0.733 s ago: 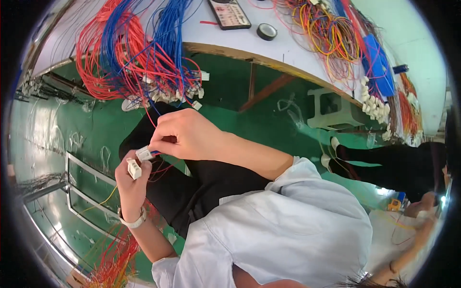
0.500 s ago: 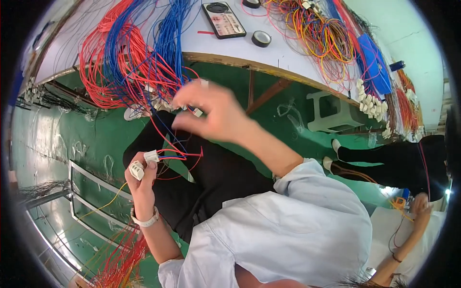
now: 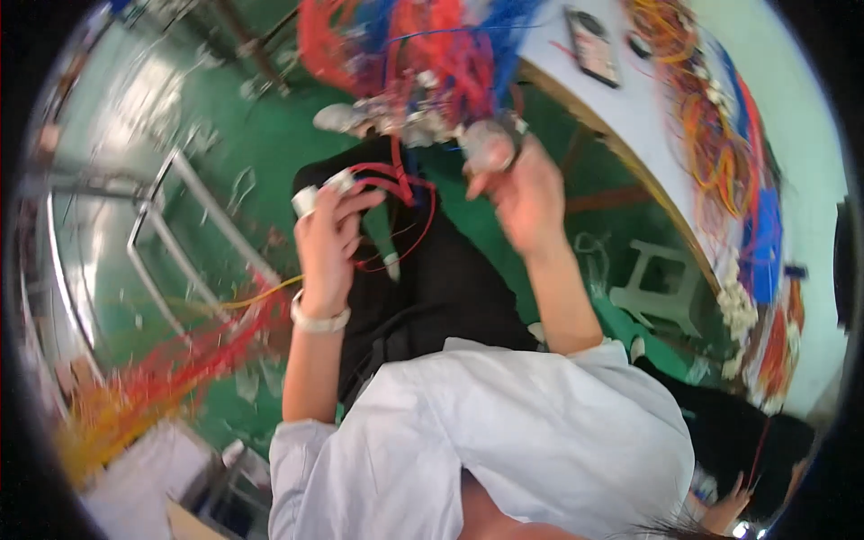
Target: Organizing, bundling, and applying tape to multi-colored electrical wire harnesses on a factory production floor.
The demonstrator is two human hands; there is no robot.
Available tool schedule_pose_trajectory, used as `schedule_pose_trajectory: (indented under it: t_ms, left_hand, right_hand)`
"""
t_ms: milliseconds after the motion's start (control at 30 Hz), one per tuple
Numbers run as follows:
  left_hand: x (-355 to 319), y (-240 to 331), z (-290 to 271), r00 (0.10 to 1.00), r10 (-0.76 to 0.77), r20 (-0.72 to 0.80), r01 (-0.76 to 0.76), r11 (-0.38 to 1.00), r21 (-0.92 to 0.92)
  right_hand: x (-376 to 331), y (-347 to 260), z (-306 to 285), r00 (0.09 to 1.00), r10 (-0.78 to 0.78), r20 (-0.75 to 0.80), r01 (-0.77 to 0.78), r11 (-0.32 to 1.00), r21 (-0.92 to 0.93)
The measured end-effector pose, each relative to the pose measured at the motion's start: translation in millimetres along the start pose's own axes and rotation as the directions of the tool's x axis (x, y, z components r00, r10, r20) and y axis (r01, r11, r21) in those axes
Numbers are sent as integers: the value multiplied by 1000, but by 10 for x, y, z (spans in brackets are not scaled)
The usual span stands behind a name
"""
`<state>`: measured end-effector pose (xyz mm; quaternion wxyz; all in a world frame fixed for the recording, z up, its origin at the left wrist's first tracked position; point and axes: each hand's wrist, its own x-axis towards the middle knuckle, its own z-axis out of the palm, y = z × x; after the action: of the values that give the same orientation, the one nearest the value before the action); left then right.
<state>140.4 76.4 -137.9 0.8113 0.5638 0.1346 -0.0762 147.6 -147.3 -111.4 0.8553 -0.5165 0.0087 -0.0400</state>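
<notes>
My left hand (image 3: 328,238) is raised over my lap, fingers curled round two white plastic wire connectors (image 3: 340,183). Red and blue wires (image 3: 389,171) trail from them to the right, and a thin red one loops over my dark trousers. Just past my right knee, my right hand (image 3: 531,202) grips a pale, round thing with a dark rim, apparently a roll of tape (image 3: 490,144); motion blurs it. Beyond both hands, a thick bundle of red and blue wires (image 3: 432,54) hangs from the table edge, with white connectors at its ends.
On the white table (image 3: 585,94) lie a phone (image 3: 594,49), another tape roll (image 3: 639,45) and yellow-orange wires (image 3: 711,135). A plastic stool (image 3: 661,283) stands beneath. Metal frames (image 3: 184,243) and red-yellow wires (image 3: 207,351) are at left. Another person (image 3: 747,423) is at lower right.
The view has turned, shifting the table rightward. My right hand has moved away from the left one and now has the round roll; one roll no longer shows on the table.
</notes>
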Motion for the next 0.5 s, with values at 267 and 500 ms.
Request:
schedule_pose_trajectory:
  t_ms: [267, 500]
  left_hand:
    - [-50, 162, 20, 985, 160, 66, -158, 987, -22]
    - [72, 26, -167, 949, 300, -93, -292, 952, 92]
  right_hand:
    - [-576, 727, 789, 589, 475, 653, -770, 85, 632]
    - [-503, 802, 566, 886, 414, 208, -394, 910, -129]
